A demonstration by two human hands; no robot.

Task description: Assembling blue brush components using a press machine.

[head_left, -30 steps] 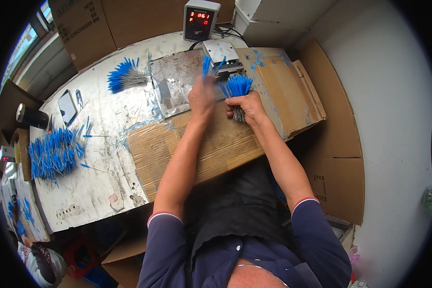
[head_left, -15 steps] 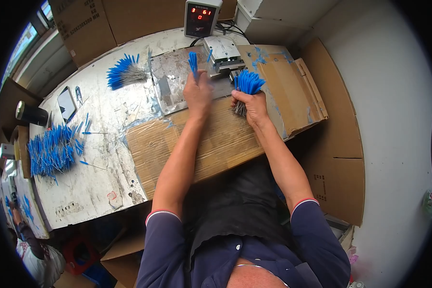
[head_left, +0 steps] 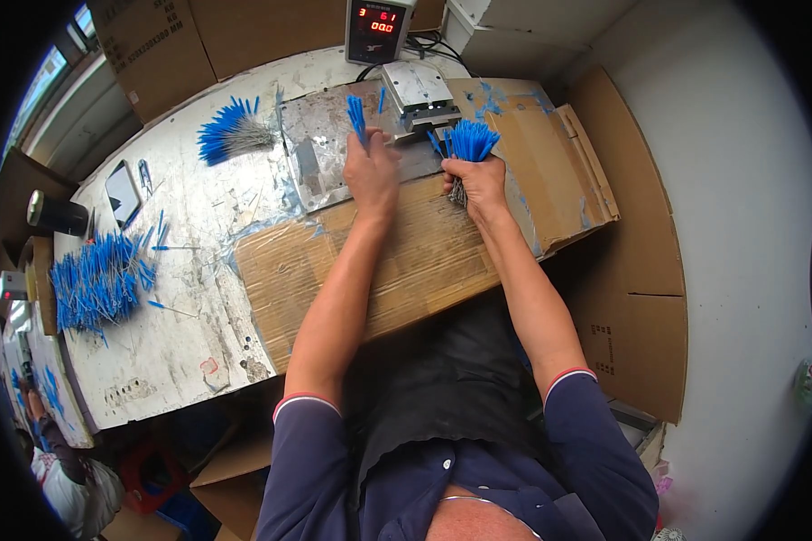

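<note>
Left hand [head_left: 373, 171] has pulled back from right, grip now pinched on few blue-tipped thin wire pieces [head_left: 357, 115], raised over grey metal plate [head_left: 334, 149]. Right hand [head_left: 478, 185] still fisted round thick blue-tipped wire bundle [head_left: 469, 142], three o'clock of left, beside small metal press [head_left: 419, 95] on counter [head_left: 180, 334]. Separated pieces look ready for press.

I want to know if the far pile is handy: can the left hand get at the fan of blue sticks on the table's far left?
Probably yes: the left hand has bare tabletop between it and the fan of blue sticks.
</note>
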